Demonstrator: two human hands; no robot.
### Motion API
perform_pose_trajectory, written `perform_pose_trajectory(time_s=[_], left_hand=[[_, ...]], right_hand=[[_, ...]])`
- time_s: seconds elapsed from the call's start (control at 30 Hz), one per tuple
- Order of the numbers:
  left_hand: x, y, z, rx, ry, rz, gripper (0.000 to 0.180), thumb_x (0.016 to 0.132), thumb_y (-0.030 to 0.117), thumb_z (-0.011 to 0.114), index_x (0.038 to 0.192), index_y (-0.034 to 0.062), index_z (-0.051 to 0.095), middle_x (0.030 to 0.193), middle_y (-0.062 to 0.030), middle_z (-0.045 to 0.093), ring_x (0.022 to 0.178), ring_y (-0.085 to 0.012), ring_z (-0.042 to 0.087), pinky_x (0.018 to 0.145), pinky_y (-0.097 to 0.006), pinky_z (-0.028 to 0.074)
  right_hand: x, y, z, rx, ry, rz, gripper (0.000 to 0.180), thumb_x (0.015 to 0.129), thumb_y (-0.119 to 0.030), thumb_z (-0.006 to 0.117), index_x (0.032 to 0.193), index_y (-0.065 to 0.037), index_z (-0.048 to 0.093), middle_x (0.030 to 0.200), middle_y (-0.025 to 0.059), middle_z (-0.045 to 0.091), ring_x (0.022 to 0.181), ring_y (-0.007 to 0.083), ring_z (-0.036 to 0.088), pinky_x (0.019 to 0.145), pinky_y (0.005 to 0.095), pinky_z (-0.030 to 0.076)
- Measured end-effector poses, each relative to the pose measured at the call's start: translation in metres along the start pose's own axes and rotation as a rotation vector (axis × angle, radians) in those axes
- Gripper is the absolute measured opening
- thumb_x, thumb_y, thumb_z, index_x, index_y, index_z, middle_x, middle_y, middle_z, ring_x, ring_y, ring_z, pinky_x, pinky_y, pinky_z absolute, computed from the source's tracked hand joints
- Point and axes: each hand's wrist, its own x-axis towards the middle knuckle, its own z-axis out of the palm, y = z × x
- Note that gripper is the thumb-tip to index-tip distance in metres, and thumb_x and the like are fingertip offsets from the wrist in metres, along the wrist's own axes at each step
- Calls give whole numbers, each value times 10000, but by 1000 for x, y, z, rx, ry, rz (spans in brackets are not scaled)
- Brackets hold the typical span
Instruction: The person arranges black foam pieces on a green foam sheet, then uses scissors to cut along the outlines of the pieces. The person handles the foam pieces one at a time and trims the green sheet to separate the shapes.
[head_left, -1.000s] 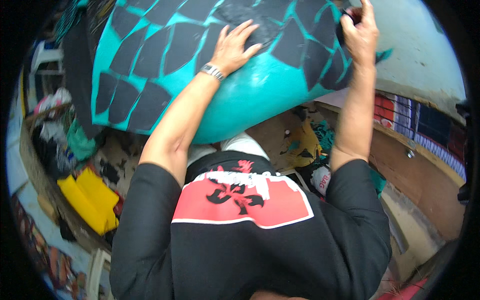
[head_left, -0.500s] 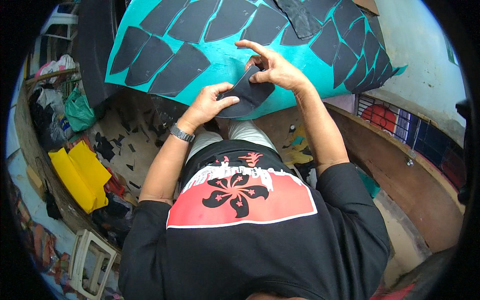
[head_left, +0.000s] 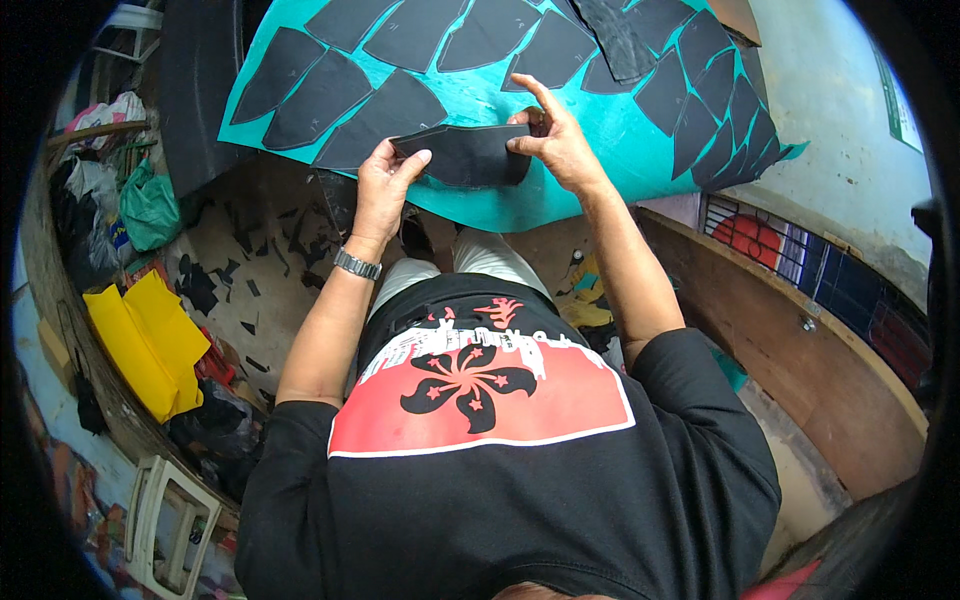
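Note:
Between my two hands is a flat black cut piece [head_left: 465,158], held by its ends above the near edge of a teal sheet [head_left: 540,200]. My left hand [head_left: 388,185] pinches its left end between thumb and fingers, with a metal wristwatch on that arm. At the right end, the thumb and fingers of my right hand [head_left: 555,140] grip the piece while the index finger points up. Several similar black pieces [head_left: 405,115] with small light marks lie spread over the sheet. A crumpled dark strip [head_left: 615,45] rests across them at the far side.
Dark scraps [head_left: 245,235] litter the floor at left. Nearby are a yellow folded sheet [head_left: 150,340], a green plastic bag [head_left: 150,205] and a pale plastic stool [head_left: 175,520]. A brown wooden board [head_left: 800,340] runs along the right, beside a wall [head_left: 840,150].
The black piece was bent and bunched between my hands; now it is stretched out flatter and wider. My left hand has moved left and slightly away, my right hand a little right.

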Motion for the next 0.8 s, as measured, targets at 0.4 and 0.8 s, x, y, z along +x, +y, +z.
perform_pose_trajectory(time_s=[0.4, 0.8], left_hand=[[53, 30, 21, 311, -112, 90, 420, 856, 108, 780, 1224, -24, 623, 967, -69, 701, 802, -89, 649, 678, -229, 544], [63, 16, 19, 249, -232, -75, 334, 881, 73, 739, 1195, -9, 662, 1028, -55, 704, 945, -96, 648, 844, -230, 526]], right_hand=[[-29, 23, 15, 233, 238, 161, 805, 732, 54, 740, 1456, -164, 460, 886, -21, 571, 740, 80, 562, 590, 208, 447], [-38, 25, 49, 288, 151, 115, 901, 756, 77, 747, 1527, -130, 330, 897, 8, 565, 737, 74, 570, 637, 213, 459]])
